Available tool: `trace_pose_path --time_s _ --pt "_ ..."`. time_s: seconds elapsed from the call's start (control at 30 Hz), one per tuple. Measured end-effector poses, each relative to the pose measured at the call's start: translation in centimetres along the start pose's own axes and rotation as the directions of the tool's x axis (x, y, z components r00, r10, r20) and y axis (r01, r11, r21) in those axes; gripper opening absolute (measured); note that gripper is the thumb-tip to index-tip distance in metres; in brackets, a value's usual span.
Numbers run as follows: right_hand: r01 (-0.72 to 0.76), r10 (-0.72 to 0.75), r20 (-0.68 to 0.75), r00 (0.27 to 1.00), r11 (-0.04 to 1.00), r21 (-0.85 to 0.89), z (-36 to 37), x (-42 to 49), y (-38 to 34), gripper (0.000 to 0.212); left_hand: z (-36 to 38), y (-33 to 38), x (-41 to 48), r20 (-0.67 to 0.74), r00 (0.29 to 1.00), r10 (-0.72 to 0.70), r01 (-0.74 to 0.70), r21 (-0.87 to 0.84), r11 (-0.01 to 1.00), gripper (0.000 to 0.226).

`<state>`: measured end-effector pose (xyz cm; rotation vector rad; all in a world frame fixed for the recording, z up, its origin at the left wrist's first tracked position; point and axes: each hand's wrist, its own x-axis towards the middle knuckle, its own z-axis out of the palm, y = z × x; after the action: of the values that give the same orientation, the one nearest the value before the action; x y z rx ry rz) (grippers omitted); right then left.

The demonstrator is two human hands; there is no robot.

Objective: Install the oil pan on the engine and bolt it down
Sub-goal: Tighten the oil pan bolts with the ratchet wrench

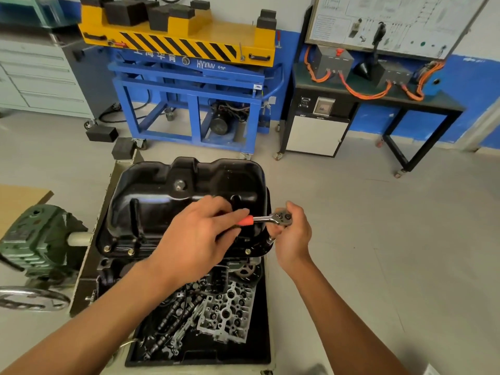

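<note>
The black oil pan (167, 201) sits on top of the engine (113, 269), its flange lying along the engine's edges and its silver drain plug (179, 184) facing up near the far side. Bolts (107, 249) show in the flange along the near edge: two by the near left corner and one by the near right corner.

Both hands hold one ratchet (266, 219) over the right side of the pan. The left hand (200, 239) hovers over the near right part of the pan, fingers curled round the ratchet's red grip. The right hand (292, 239) is just past the pan's right edge, fingers and thumb wrapped round the chrome ratchet head, which stands over the flange there. Whatever the head drives is hidden by the fingers.

Below the engine's near edge, a black tray (243, 358) holds a cylinder head (227, 312) and camshafts (167, 320). A green gearbox (40, 239) stands just left of the engine. A blue and yellow lift cart (189, 104) stands on the floor beyond.
</note>
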<state>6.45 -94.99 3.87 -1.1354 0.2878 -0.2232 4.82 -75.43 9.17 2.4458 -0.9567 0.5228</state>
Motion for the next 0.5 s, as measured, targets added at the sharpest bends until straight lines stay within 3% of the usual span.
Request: trace_pose_path --time_s 0.1,0.3,0.4,0.5 --pt "-0.008 0.007 -0.031 0.999 1.0 -0.005 0.0 0.3 0.1 0.027 -0.1 1.6 -1.7 0.052 0.999 0.003 0.003 -0.106 0.994 0.042" --pt "0.042 -0.043 0.113 0.993 0.999 0.008 -0.3 0.0 -0.4 0.045 1.3 6.3 -3.1 0.119 0.988 0.098 -0.088 -0.089 0.992 0.063" --pt "0.024 -0.032 0.165 0.986 0.999 0.047 -0.7 -0.1 -1.2 0.051 1.1 6.3 -2.3 0.127 0.985 0.115 -0.109 -0.053 0.993 0.056" --pt "-0.043 0.028 0.126 0.992 0.993 0.114 -0.9 0.4 -1.8 0.059 -0.8 4.2 -0.1 0.174 0.973 0.153 -0.149 -0.036 0.988 0.047"
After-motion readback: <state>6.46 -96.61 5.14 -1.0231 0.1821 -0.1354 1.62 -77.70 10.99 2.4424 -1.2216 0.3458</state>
